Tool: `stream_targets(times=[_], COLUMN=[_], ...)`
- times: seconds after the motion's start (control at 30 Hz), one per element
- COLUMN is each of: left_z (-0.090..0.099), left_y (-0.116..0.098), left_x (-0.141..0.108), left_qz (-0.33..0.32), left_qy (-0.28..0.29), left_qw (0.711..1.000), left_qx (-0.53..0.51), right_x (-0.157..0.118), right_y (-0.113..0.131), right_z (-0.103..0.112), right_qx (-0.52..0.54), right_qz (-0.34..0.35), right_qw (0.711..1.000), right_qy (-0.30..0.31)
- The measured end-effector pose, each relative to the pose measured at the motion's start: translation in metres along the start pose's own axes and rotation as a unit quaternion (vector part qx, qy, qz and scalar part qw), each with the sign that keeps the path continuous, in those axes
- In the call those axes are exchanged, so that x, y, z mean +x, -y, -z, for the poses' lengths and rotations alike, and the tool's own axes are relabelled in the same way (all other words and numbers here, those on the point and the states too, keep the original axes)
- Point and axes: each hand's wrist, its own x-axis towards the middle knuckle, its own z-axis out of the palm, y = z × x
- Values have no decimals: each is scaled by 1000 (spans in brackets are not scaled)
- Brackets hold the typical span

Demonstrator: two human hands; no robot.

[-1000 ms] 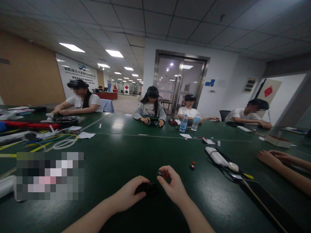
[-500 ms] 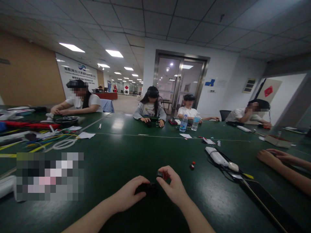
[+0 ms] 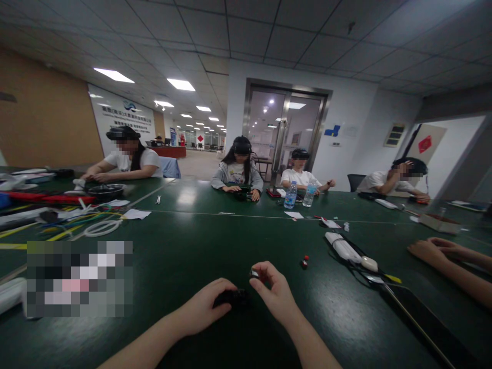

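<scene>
My left hand point(image 3: 205, 307) lies low over the green table with thumb and fingers closed round a small black object point(image 3: 239, 296), whose kind I cannot make out. Just to its right, my right hand point(image 3: 274, 288) pinches a small dark piece with a pale, shiny face point(image 3: 254, 274) between thumb and fingertips. The piece is apart from the black object, slightly above and to the right of it. Beyond my right hand, a tiny red and black item point(image 3: 305, 262) rests on the tabletop.
On the right lie a white power strip point(image 3: 343, 248) with cables and a dark flat panel point(image 3: 426, 320). A co-worker's hands point(image 3: 432, 253) rest at the right edge. Cables point(image 3: 102, 228) and tools crowd the left. Two water bottles point(image 3: 290, 195) stand across the table, where several people sit.
The small piece in my right fingers has turned, showing a paler, shinier face. More of the black object shows at my left hand. At the right edge, the co-worker's hands have shifted slightly.
</scene>
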Motion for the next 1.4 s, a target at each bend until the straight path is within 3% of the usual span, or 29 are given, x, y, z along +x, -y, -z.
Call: stream_targets(times=[0.67,0.93,1.13,1.4], left_z=[0,-1,-3,-3], left_y=[0,2,5,4], left_x=[1,0,1,0], left_qz=[9,17,8,1], left_qy=[-6,-3,-19,-14], left_qw=[1000,1000,1000,1000], left_qx=[7,-1,-3,0], right_x=[1,0,-3,-4], right_y=[4,-6,-4,-1], right_z=[6,-6,-15,-16], right_qx=[4,-66,-100,-113], right_qz=[-8,-65,-78,-81], right_qw=[1000,995,984,980], right_qy=[2,48,124,139])
